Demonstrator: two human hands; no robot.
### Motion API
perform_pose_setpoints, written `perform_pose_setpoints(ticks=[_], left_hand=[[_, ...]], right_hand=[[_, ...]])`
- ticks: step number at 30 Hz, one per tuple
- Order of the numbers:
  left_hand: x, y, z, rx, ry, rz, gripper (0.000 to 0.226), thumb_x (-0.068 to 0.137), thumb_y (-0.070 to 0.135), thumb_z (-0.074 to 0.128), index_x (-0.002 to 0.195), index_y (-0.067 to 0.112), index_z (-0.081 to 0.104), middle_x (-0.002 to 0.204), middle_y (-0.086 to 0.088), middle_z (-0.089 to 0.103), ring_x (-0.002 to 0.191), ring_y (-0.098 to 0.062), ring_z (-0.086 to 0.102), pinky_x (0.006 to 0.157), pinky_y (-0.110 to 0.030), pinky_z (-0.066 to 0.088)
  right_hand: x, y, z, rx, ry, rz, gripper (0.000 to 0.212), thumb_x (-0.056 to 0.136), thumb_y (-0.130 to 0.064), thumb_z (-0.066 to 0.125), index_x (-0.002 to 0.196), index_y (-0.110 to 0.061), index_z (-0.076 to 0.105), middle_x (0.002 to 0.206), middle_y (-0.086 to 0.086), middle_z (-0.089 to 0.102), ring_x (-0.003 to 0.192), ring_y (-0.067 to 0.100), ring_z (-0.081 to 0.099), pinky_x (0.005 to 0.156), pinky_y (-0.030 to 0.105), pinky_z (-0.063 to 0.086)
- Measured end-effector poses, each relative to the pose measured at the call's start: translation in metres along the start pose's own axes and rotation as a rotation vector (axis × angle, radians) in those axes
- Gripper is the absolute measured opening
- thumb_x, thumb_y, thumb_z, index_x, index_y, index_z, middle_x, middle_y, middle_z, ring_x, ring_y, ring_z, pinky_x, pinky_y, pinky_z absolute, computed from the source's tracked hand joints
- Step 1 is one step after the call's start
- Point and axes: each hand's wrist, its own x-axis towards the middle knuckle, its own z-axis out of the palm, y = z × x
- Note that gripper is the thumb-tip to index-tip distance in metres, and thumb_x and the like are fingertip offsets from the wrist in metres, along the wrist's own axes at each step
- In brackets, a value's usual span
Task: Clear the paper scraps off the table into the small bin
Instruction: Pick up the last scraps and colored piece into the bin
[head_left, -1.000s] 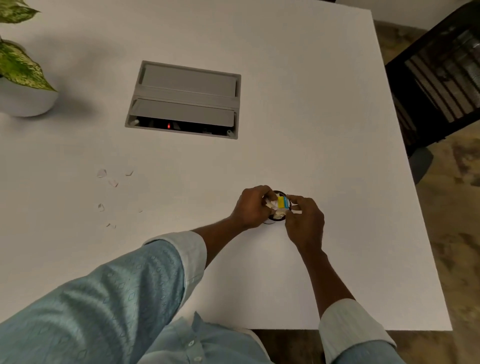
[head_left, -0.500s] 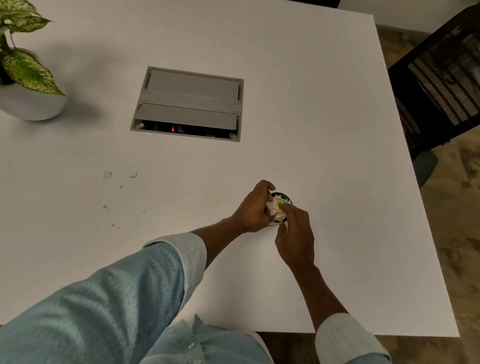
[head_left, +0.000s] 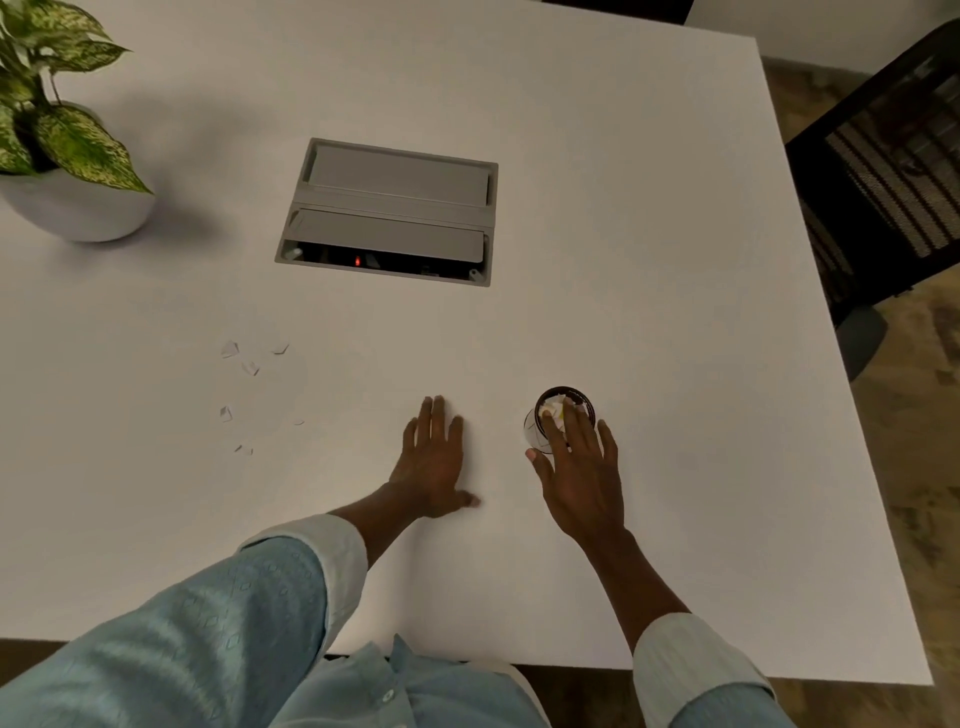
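With the left hand (head_left: 434, 457) flat and open on the table (head_left: 675, 322) and the right hand (head_left: 584, 470), fingers straight, pressing paper (head_left: 551, 411) into the bin (head_left: 535, 434), the scraps (head_left: 229, 349) lay well left, best swept together gently before pinching.

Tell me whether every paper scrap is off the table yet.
No, several small paper scraps lie on the white table, to the left of the left hand.

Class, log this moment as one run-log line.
left hand flat on table | right hand flat over small bin | paper scraps lie uncleared at left
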Motion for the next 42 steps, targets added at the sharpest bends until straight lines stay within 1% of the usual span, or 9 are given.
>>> perform_pose_setpoints(ticks=[3,9,14,18,23,28,33,37,42], left_hand=[[-0.009,-0.011,0.015,0.077,-0.117,0.01,0.146,0.075,0.077,0.072,0.159,0.001,-0.019,0.158,-0.031,-0.042,0.146,-0.047,-0.042,0.124,-0.069,-0.005],[-0.02,-0.029,0.025,0.127,-0.177,0.059,0.149,0.075,0.058,0.085,0.158,0.008,-0.029,0.156,-0.021,-0.049,0.147,-0.042,-0.042,0.123,-0.072,-0.003],[-0.021,-0.038,0.018,0.107,-0.171,0.089,0.132,0.084,0.045,0.081,0.162,0.013,-0.021,0.162,-0.016,-0.042,0.152,-0.034,-0.036,0.128,-0.063,-0.001],[-0.031,-0.059,0.022,0.062,-0.092,0.1,0.121,0.086,0.036,0.08,0.165,0.012,-0.009,0.168,-0.01,-0.033,0.156,-0.027,-0.029,0.131,-0.052,0.004],[-0.058,-0.095,0.037,0.057,-0.037,0.115,0.12,0.087,0.038,0.078,0.165,0.02,-0.011,0.168,-0.003,-0.036,0.156,-0.024,-0.031,0.13,-0.045,-0.006],[-0.086,-0.13,0.045,-0.028,0.044,0.009,0.11,0.091,0.043,0.07,0.165,0.022,-0.008,0.168,-0.003,-0.035,0.155,-0.024,-0.032,0.129,-0.041,-0.007],[-0.111,-0.166,0.034,-0.167,0.109,-0.116,0.075,0.097,0.03,0.063,0.16,0.009,0.028,0.175,-0.008,-0.004,0.162,-0.026,-0.004,0.126,-0.044,0.028],[-0.126,-0.197,0.02,-0.239,0.206,-0.215,0.046,0.094,0.026,0.064,0.136,0.009,0.056,0.16,-0.007,0.037,0.148,-0.028,0.036,0.098,-0.042,0.053],[-0.13,-0.235,0.012,-0.323,0.374,-0.404,0.026,0.088,0.016,0.066,0.114,0.011,0.063,0.124,-0.001,0.055,0.119,-0.026,0.051,0.071,-0.037,0.053]], right_hand=[[0.001,0.0,0.002,-0.047,-0.042,0.022,0.063,0.107,-0.057,0.029,0.156,-0.021,0.04,0.164,0.013,0.036,0.155,0.025,0.029,0.127,0.052,0.016],[0.007,0.0,-0.001,-0.091,-0.098,0.038,0.066,0.104,-0.061,0.027,0.155,-0.022,0.042,0.162,0.011,0.04,0.152,0.024,0.035,0.127,0.056,0.009],[0.013,0.001,-0.001,-0.122,-0.105,0.027,0.068,0.102,-0.063,0.025,0.151,-0.022,0.048,0.158,0.011,0.046,0.148,0.026,0.042,0.125,0.06,0.012],[0.012,-0.011,-0.008,-0.064,-0.009,0.081,0.063,0.101,-0.059,0.029,0.143,-0.022,0.057,0.156,0.013,0.048,0.144,0.026,0.046,0.125,0.055,0.016],[0.008,-0.026,-0.016,-0.021,0.21,0.128,0.046,0.102,-0.048,0.048,0.132,-0.016,0.064,0.146,0.015,0.057,0.13,0.033,0.056,0.117,0.056,0.028],[0.013,-0.061,-0.023,0.102,0.339,0.045,0.035,0.097,-0.031,0.062,0.125,-0.011,0.066,0.136,0.017,0.058,0.126,0.041,0.052,0.109,0.054,0.036],[0.029,-0.128,-0.021,0.352,0.248,-0.132,0.029,0.088,-0.009,0.072,0.117,-0.011,0.07,0.129,0.01,0.058,0.121,0.029,0.054,0.089,0.026,0.047],[0.049,-0.172,0.002,0.409,0.065,-0.194,0.022,0.089,-0.012,0.072,0.109,-0.019,0.07,0.116,-0.003,0.059,0.114,0.019,0.057,0.07,0.032,0.058],[0.075,-0.216,0.04,0.465,-0.189,-0.229,0.027,0.091,-0.031,0.071,0.117,-0.027,0.064,0.108,-0.011,0.06,0.104,0.015,0.061,0.077,0.033,0.057]])
